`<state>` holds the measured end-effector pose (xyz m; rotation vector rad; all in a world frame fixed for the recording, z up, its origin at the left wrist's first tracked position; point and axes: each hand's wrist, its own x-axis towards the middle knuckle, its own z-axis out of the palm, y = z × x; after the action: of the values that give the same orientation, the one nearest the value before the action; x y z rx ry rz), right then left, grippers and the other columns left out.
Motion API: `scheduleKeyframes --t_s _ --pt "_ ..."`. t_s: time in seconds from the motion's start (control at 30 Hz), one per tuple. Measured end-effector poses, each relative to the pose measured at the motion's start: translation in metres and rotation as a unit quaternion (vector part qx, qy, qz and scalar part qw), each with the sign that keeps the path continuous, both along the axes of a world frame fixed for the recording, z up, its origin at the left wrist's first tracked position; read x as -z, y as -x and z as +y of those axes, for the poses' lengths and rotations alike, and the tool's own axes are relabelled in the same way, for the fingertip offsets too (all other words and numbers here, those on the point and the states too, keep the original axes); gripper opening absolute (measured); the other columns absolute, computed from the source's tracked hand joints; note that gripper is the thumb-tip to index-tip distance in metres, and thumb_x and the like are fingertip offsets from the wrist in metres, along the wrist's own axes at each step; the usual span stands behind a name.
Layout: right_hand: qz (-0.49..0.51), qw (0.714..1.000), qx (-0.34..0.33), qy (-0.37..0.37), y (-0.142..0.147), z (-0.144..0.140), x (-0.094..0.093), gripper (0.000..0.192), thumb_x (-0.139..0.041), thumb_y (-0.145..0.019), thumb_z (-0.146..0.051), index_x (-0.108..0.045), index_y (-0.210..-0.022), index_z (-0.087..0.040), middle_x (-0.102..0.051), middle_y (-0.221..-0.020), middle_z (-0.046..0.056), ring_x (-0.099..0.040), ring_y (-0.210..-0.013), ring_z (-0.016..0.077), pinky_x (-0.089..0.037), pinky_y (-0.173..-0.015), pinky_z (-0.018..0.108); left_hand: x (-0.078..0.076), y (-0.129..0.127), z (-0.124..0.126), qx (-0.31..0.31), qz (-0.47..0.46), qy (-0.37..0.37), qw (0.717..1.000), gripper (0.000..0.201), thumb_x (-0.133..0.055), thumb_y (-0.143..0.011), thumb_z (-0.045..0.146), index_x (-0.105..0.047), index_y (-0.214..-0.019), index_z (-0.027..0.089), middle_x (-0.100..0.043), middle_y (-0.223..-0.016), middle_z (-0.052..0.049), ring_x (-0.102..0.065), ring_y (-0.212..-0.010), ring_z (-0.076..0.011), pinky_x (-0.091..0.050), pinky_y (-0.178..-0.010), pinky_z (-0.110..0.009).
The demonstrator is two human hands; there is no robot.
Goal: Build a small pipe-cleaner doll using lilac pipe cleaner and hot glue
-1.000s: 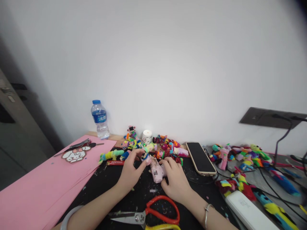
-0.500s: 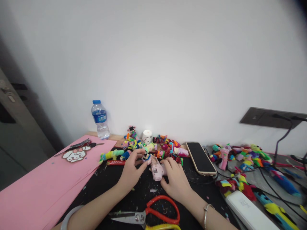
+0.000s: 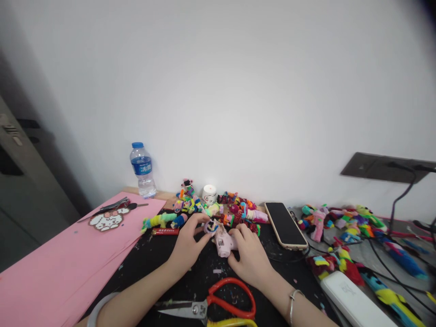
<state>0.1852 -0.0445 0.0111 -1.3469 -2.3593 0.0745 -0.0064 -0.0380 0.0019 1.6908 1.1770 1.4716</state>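
My left hand (image 3: 189,243) pinches a small round lilac fuzzy piece (image 3: 210,227) with dark and blue bits on it, between thumb and forefinger. Right beside that piece is a pale pink glue gun (image 3: 224,243), its front end toward the piece; whether they touch is not clear. My right hand (image 3: 250,254) wraps round the glue gun's other side, fingers closed on it. Below both hands lies a pair of scissors (image 3: 218,306) with red and yellow handles, blades pointing left. A black mat (image 3: 153,272) strewn with scraps is under everything.
A water bottle (image 3: 143,170) stands by the wall. Pink sheets (image 3: 61,259) cover the left side. Behind my hands are colourful pipe-cleaner figures (image 3: 189,204) and a white roll (image 3: 209,194). A phone (image 3: 286,225), white power bank (image 3: 354,299) and cables lie on the right.
The lilac piece in my left hand has turned, so its round face with the dark and blue bits shows more. My right hand and the glue gun are nearly still.
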Motion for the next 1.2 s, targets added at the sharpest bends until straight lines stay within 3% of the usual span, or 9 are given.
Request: scheduleKeyframes --t_s 0.37,0.7,1.0,1.2 --pt "-0.022 0.999 0.036 -0.018 -0.004 0.005 0.005 0.021 -0.056 -0.077 -0.019 -0.057 -0.098 -0.019 -0.05 -0.093 0.005 -0.051 -0.083 0.0218 -0.038 -0.071 0.03 -0.003 0.004 0.004 -0.007 0.013 -0.016 1.0 0.022 -0.057 -0.077 0.016 -0.062 -0.097 0.024 -0.052 -0.109 -0.005 -0.053 -0.107 -0.0206 -0.052 -0.088 -0.036" --pt "0.088 0.996 0.027 -0.007 -0.008 0.01 0.007 0.018 -0.051 -0.08 -0.014 -0.058 -0.095 -0.02 -0.051 -0.093 0.004 -0.053 -0.08 0.0185 -0.041 -0.072 0.027 -0.001 0.008 0.009 -0.035 -0.006 0.012 0.999 0.02 -0.056 -0.076 0.018 -0.059 -0.096 0.021 -0.057 -0.106 -0.005 -0.056 -0.101 -0.0205 -0.051 -0.086 -0.038" --pt "0.202 0.979 0.013 -0.019 -0.008 0.012 0.011 0.014 -0.05 -0.079 -0.014 -0.058 -0.089 -0.019 -0.055 -0.085 0.003 -0.056 -0.076 0.0177 -0.045 -0.071 0.027 0.003 0.008 0.012 -0.011 0.0 0.028 1.0 0.021 -0.056 -0.074 0.017 -0.06 -0.094 0.021 -0.058 -0.104 -0.005 -0.057 -0.101 -0.0207 -0.049 -0.087 -0.038" --pt "0.226 0.973 -0.023 -0.038 -0.006 0.009 0.01 0.017 -0.049 -0.077 -0.013 -0.059 -0.089 -0.019 -0.054 -0.087 0.004 -0.056 -0.079 0.018 -0.046 -0.071 0.027 0.007 0.008 0.014 -0.001 -0.009 0.047 0.999 0.022 -0.058 -0.073 0.017 -0.06 -0.095 0.02 -0.06 -0.102 -0.005 -0.059 -0.098 -0.0212 -0.049 -0.087 -0.041"
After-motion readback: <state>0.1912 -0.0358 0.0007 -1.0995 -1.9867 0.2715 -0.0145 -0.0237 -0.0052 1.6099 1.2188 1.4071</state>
